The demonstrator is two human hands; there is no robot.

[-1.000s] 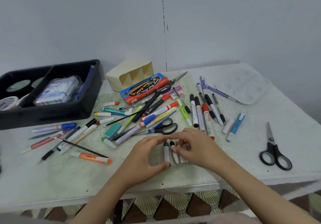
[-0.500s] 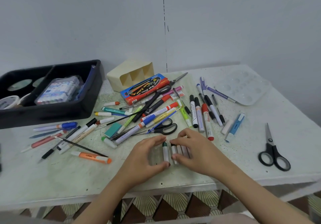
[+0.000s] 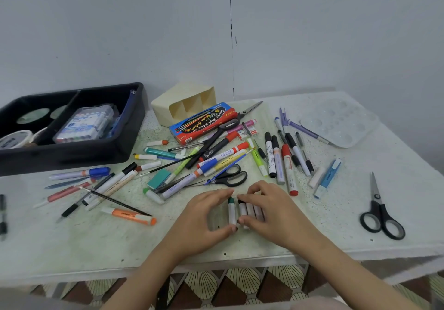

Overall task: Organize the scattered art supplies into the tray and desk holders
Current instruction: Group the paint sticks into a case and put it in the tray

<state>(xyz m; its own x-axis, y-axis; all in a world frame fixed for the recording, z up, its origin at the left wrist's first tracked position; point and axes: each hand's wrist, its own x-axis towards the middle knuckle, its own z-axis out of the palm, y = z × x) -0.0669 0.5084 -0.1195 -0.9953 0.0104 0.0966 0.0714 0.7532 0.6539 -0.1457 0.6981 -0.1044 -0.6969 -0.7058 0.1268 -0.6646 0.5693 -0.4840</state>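
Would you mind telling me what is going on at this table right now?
A person is tidying art supplies. Their left hand and right hand curl round a row of short white markers at the near edge of the pale table, bunching them together. The black plastic tray holds a clear marker case, the cream desk holder lies on its side, and most loose pens and black-handled scissors lie scattered.

Soft even light, bright scene, faint shadows; wide-angle bending at edges; slight blur at corners.

Left hand (image 3: 204, 216) and right hand (image 3: 272, 210) close together, fingers curled.
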